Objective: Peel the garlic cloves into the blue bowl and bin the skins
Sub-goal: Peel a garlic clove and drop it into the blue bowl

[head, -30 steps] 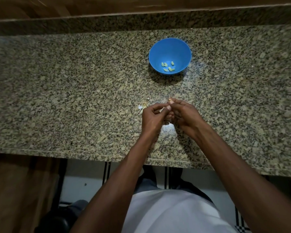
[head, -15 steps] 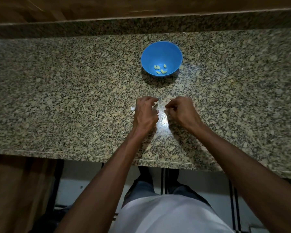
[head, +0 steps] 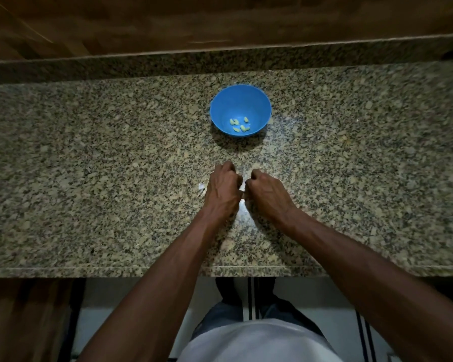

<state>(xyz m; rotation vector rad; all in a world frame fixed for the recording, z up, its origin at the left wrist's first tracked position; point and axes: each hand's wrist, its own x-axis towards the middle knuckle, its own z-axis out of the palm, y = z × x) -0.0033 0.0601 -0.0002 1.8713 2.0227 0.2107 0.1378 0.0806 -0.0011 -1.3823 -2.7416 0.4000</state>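
We see the speckled granite desk point(head: 89, 165) filling most of the view, with a wooden wall point(head: 141, 22) behind it. Our left hand point(head: 224, 186) and right hand point(head: 268, 190) sit knuckles-up on the desk, just beside each other, fingers curled under; a pale sliver shows between them, but we cannot tell whether either hand grips anything. Farther back, apart from the hands, stands the blue bowl point(head: 220, 111), holding a few peeled garlic cloves point(head: 239, 125) on its bottom. A small scrap of garlic skin point(head: 202, 186) lies on the desk against the left hand's outer edge
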